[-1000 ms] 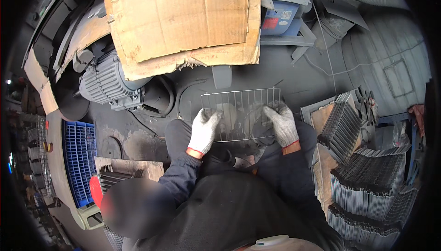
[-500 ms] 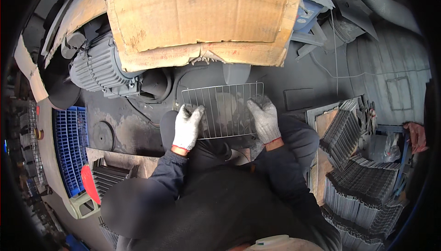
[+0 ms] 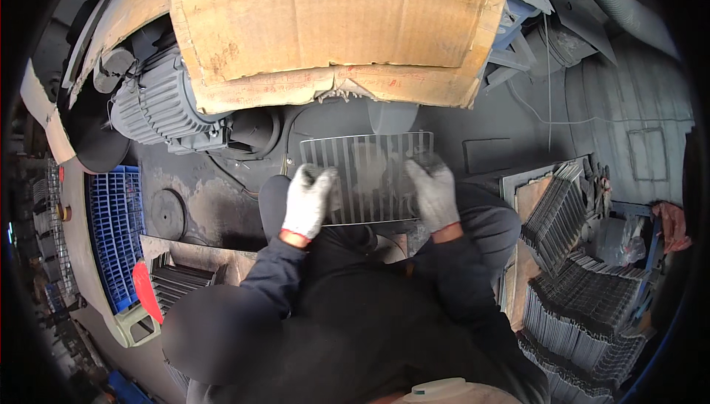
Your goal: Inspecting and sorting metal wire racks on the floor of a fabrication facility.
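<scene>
**Wire grid held flat in both hands, over the lap**

Biggest first: a worn cardboard sheet [image 3: 336, 27] lies across the top of the machine, prob. as a cover, its torn edge overhanging right above the work. Under its left end sits a ribbed grey electric motor [image 3: 159, 112], bolted low beside the dark machine body. To the right, stacks of wire grids [image 3: 584, 315] stand packed on edge, within reach of the right arm, likely so pieces can be taken or put back w/o getting up. A blue slatted crate [image 3: 115, 234] stands on the floor at left.

The wire grid [image 3: 367, 176] is held roughly level in front of the person, above the knees and just below the cardboard edge. The left hand [image 3: 308, 201] closes on its left edge, the right hand [image 3: 431, 192] on its right; both wear light work gloves. One hand per side keeps the thin panel from sagging or twisting.

The grid is a pale metal rectangle w/ a thin frame and many close parallel bars running front to back. Looks light and springy. Its middle is a bit blurred.
</scene>
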